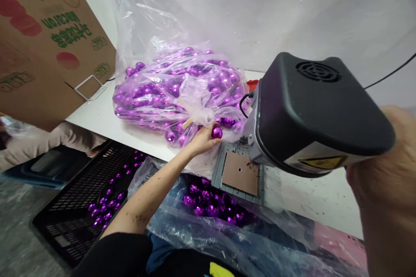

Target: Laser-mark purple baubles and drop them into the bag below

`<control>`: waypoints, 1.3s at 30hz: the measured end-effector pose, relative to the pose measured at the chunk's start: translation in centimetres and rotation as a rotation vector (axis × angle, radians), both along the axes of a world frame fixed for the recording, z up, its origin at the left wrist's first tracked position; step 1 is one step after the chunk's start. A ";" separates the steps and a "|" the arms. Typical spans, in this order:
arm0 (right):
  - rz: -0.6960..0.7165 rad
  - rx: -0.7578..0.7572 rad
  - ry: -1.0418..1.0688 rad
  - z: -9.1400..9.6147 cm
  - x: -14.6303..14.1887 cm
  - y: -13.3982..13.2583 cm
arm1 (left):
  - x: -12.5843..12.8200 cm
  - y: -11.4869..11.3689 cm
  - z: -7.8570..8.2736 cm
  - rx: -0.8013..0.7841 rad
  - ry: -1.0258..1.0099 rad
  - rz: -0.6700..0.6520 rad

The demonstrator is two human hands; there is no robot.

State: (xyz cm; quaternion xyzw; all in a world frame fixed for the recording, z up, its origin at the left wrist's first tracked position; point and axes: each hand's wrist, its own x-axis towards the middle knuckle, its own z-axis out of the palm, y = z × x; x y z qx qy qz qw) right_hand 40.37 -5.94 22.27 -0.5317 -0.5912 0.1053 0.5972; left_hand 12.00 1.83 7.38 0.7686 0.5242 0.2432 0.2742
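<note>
Purple bauble point(217, 132) in left hand's point(204, 138) curled fingers — right hand point(386, 173) (grip hidden) against black machine point(312, 112).

A large cardboard box point(39, 39) with green and red print leans at the upper left, its lower edge over the white worktop point(104, 114). A bent wire frame point(89, 88) lies on the worktop just beside the box. Below the worktop's front edge, a black slatted crate point(78, 207) sits on the floor with a scatter of small purple balls point(107, 205) inside. A red object point(252, 84) peeks out behind the machine, mostly hidden. A black cable point(390, 73) runs across the white wall point(260, 8) at the right. At the far left, a beige sleeve point(42, 143) of another person shows.
</note>
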 end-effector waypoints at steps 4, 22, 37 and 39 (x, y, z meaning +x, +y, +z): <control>0.002 -0.002 0.027 0.0 -0.1 0.3 | -1.9 -3.1 1.8 -0.214 -0.514 -0.009; 0.056 0.028 0.019 0.5 -0.8 -0.1 | -0.3 -10.6 -0.8 -0.929 -1.257 0.043; 0.073 0.131 0.012 -0.1 0.0 0.9 | 1.8 -10.1 -1.1 -0.895 -1.179 0.060; 0.064 0.134 0.020 -0.1 -0.1 1.0 | 2.2 -10.0 -1.1 -0.889 -1.113 0.069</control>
